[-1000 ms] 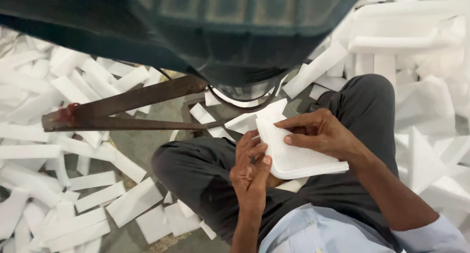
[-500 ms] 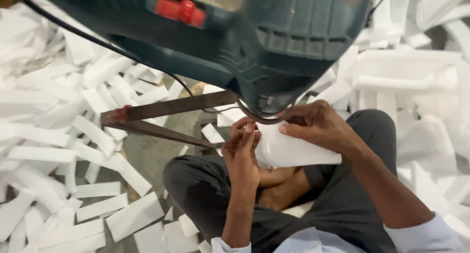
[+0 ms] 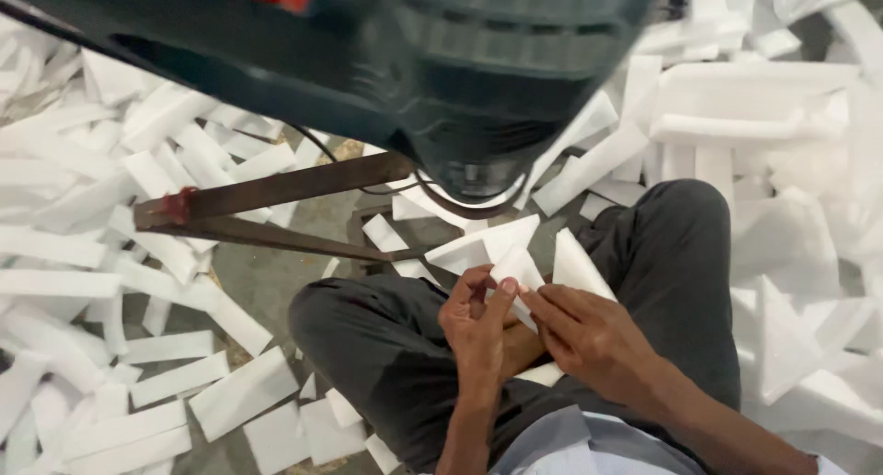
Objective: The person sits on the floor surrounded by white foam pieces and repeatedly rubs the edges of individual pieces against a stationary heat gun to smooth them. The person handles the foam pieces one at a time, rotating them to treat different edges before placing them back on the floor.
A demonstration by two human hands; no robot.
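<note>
I sit cross-legged in dark trousers on the floor. Both hands hold a white foam piece (image 3: 518, 271) over my lap. My left hand (image 3: 475, 323) grips its lower left edge with thumb and fingers. My right hand (image 3: 589, 332) holds its right side, fingers stretched along it. A second white foam slab (image 3: 578, 265) stands tilted just behind my right hand, against my knee.
A dark green power tool (image 3: 460, 70) hangs blurred across the top of the view, with a cable beneath it. A rusty metal frame (image 3: 267, 194) lies on the floor ahead. Several white foam strips (image 3: 175, 383) cover the floor left and right.
The foam piece has turned from lying flat under my right hand to standing edge-up between both hands. The view has shifted, and the tool overhead looks closer.
</note>
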